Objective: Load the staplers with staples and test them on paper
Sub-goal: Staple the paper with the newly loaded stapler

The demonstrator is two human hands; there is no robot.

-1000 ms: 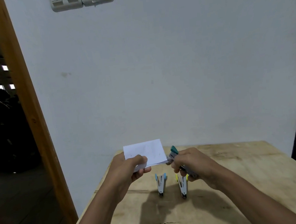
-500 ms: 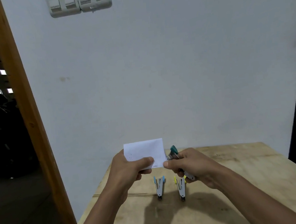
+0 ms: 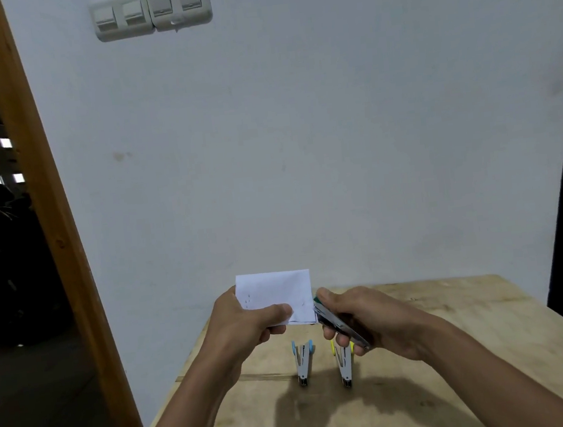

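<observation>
A green stapler (image 3: 339, 324) is touching the right edge of upright white paper (image 3: 274, 293); a blue stapler (image 3: 302, 362) and yellow stapler (image 3: 344, 365) are lying parallel below.

green stapler (image 3: 330, 319) mostly inside right hand (image 3: 378, 321)

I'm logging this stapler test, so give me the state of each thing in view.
paper: held up, pinched by left hand
green stapler: gripped by right hand, nose at paper's right edge
blue stapler: lying on table, untouched
yellow stapler: lying on table, untouched
</observation>
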